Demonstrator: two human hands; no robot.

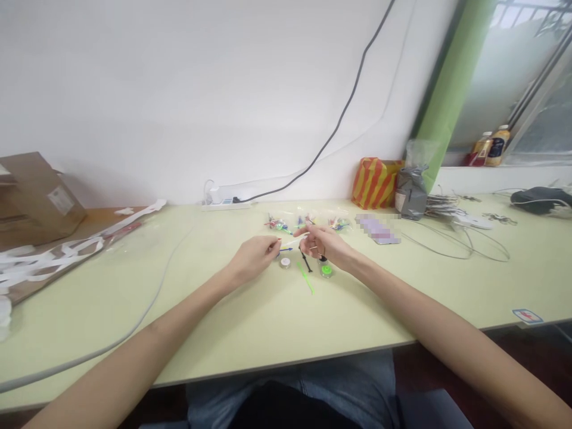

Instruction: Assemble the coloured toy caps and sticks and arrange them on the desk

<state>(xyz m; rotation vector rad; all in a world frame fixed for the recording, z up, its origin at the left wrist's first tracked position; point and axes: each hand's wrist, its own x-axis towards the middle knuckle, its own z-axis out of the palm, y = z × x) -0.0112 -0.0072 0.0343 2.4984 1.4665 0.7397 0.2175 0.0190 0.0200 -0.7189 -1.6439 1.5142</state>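
Note:
My left hand (257,255) is closed in a pinch on one end of a thin white strip (292,242). The strip runs across to my right hand (328,244), whose curled fingers close around its other end. Below the hands a black stick-shaped piece (306,260) and a lime green one (306,279) lie on the table. A blue pointed piece (286,249) is partly covered by my left fingertips. Nearby stand a small round pot with a whitish top (285,263) and a small round pot with a lime green top (326,271), under my right wrist.
Clear bags of coloured pieces (279,224) line the back, with a phone (379,229) to their right. Behind it are a red-yellow striped bag (375,183) and a grey bag (412,193). A power strip (226,204), cable (147,310) and cardboard box (40,199) sit leftward on the table (223,333).

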